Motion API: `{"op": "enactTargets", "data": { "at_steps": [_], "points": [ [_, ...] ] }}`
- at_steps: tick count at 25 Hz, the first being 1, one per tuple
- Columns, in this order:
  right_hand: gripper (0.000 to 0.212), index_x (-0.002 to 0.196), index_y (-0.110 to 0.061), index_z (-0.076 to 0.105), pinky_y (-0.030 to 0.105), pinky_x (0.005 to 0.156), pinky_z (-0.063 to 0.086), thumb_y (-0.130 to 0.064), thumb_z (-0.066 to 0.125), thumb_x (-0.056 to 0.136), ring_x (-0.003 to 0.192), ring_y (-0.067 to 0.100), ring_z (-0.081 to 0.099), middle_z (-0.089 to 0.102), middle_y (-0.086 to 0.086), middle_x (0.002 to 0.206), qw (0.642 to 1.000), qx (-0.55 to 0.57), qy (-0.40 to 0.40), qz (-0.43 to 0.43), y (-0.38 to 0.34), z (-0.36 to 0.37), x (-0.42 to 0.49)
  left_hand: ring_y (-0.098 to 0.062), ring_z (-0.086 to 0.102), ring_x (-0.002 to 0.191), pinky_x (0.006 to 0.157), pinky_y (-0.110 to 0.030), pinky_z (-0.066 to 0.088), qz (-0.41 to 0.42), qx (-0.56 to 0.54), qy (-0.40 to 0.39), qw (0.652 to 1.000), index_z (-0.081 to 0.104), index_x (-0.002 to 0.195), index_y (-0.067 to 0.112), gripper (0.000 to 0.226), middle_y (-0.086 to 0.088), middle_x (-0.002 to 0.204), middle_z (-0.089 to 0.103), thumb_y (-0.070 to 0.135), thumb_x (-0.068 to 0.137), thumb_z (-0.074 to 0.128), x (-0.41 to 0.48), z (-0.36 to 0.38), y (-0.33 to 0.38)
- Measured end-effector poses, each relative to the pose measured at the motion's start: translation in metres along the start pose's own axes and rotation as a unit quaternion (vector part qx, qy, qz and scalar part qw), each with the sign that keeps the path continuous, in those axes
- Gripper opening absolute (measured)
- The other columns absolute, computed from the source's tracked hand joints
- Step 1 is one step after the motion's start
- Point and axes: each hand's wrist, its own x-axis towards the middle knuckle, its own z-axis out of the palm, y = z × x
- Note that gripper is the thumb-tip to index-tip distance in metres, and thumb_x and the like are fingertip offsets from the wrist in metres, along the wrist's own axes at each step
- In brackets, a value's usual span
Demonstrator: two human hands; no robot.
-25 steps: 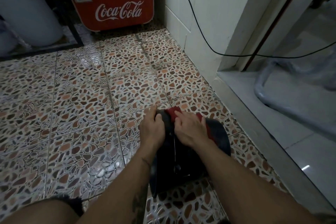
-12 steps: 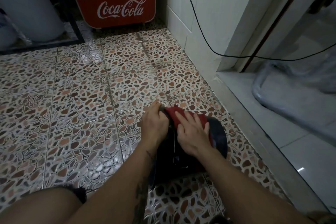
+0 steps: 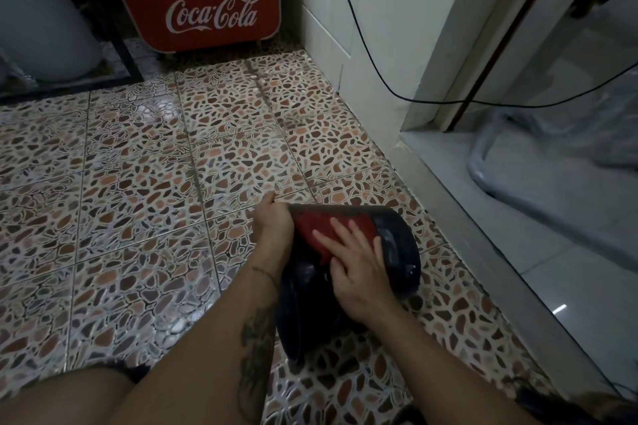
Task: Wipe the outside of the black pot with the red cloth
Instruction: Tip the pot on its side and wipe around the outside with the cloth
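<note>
On mosaic floor (image 3: 138, 183), right hand (image 3: 355, 269) presses red cloth (image 3: 331, 228) against black pot (image 3: 397, 245).

At the top of the frame, left of the middle, a red cooler (image 3: 203, 3) has "Coca-Cola" on its front in white curly letters.

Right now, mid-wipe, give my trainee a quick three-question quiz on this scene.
1. True or false: the pot stands upright on the floor.
2. Which hand presses the cloth on the pot? A) left B) right C) both
3. Fill in: the left hand grips the pot's ____.

Key:
1. False; it lies tipped on its side.
2. B; the right hand lies flat on the cloth.
3. Edge, at its far left side.
</note>
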Motion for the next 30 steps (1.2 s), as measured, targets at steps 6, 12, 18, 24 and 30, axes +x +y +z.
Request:
{"op": "enactTargets", "data": {
  "at_steps": [6, 12, 18, 24, 30],
  "points": [
    [0.053, 0.155, -0.047, 0.021, 0.061, 0.122, -0.003, -0.036, 0.026, 0.103, 0.156, 0.022, -0.004, 0.006, -0.006, 0.17, 0.968, -0.064, 0.003, 0.243, 0.045, -0.024, 0.03, -0.028, 0.04, 0.137, 0.111, -0.039, 0.03, 0.111, 0.152, -0.056, 0.981, 0.038, 0.15, 0.018, 0.054, -0.006, 0.154, 0.04, 0.025, 0.096, 0.04, -0.003, -0.007, -0.005],
    [0.059, 0.155, -0.05, 0.019, 0.051, 0.12, -0.017, -0.045, 0.023, 0.096, 0.154, 0.014, -0.01, 0.001, -0.015, 0.168, 0.997, -0.047, -0.058, 0.029, 0.0, 0.002, 0.01, -0.031, 0.049, 0.128, 0.106, -0.038, 0.036, 0.184, 0.231, 0.032, 0.955, 0.054, 0.138, 0.011, 0.045, -0.013, 0.14, 0.056, 0.022, 0.097, 0.038, 0.0, -0.014, -0.01],
    [0.055, 0.155, -0.05, -0.007, 0.068, 0.115, -0.013, -0.051, 0.013, 0.104, 0.152, 0.022, -0.023, -0.019, -0.006, 0.168, 0.968, -0.101, -0.085, 0.214, 0.051, -0.029, 0.026, -0.019, 0.042, 0.13, 0.106, -0.036, 0.039, 0.361, 0.33, -0.015, 0.872, 0.052, 0.134, 0.013, 0.044, 0.0, 0.141, 0.044, 0.026, 0.093, 0.045, -0.037, -0.023, -0.023],
    [0.058, 0.158, -0.042, 0.003, 0.064, 0.117, -0.014, -0.038, 0.018, 0.103, 0.153, 0.028, -0.02, -0.013, -0.001, 0.17, 0.958, -0.054, -0.088, 0.267, 0.028, -0.033, 0.056, -0.018, 0.012, 0.151, 0.121, -0.037, 0.012, 0.412, 0.387, -0.053, 0.823, 0.043, 0.144, 0.009, 0.055, -0.003, 0.16, 0.028, 0.027, 0.093, 0.035, -0.042, -0.036, -0.051],
    [0.059, 0.15, -0.048, 0.036, 0.045, 0.122, -0.007, -0.019, 0.043, 0.098, 0.155, 0.017, -0.001, 0.012, -0.01, 0.168, 0.999, 0.013, -0.034, 0.004, -0.01, 0.005, 0.017, -0.019, 0.03, 0.144, 0.118, -0.042, 0.024, 0.365, 0.31, -0.047, 0.876, 0.05, 0.139, 0.008, 0.058, -0.004, 0.154, 0.039, 0.025, 0.087, 0.03, -0.012, -0.028, -0.029]
  ]
}}
